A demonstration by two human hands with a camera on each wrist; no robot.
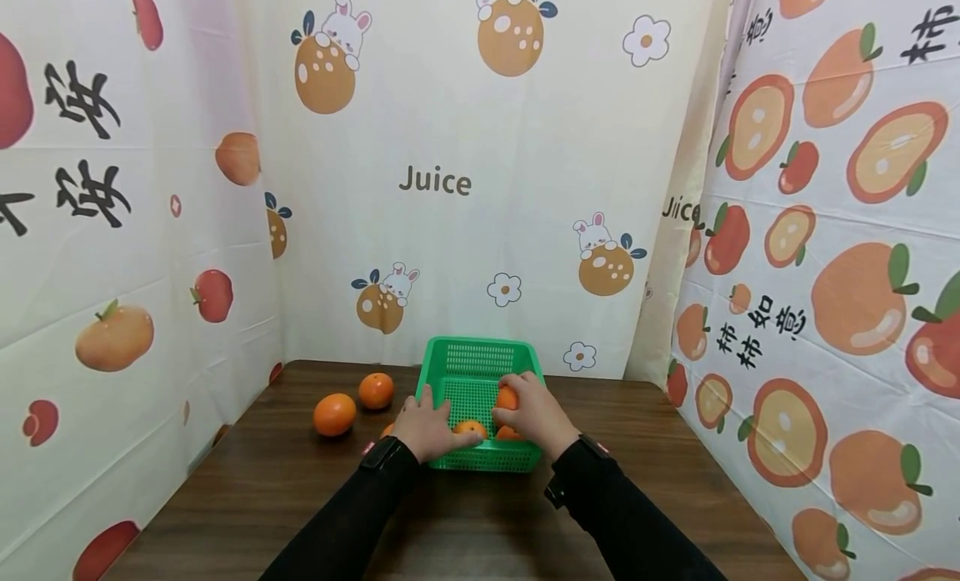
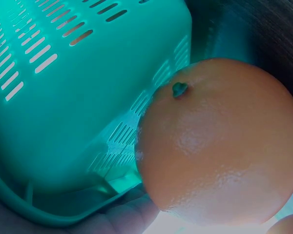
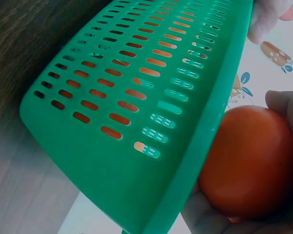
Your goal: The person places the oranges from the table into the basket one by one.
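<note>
My right hand (image 1: 534, 410) grips an orange (image 3: 248, 163) between thumb and fingers, over the right side of a green plastic basket (image 1: 480, 460). In the right wrist view that orange shows just beyond the basket's rim. My left hand (image 1: 427, 429) lies over the basket's near left rim with fingers spread, thumb stretched across toward an orange (image 1: 470, 429) inside. Another orange (image 1: 508, 433) sits in the basket below my right hand. A large orange with a green stem stub (image 2: 219, 141) is outside the basket, close under my left wrist.
Two more oranges, one nearer (image 1: 334, 414) and one farther (image 1: 376, 391), lie on the dark wooden table (image 1: 247, 481) left of the basket. Fruit-printed cloth (image 1: 450, 231) hangs behind and at both sides of the table.
</note>
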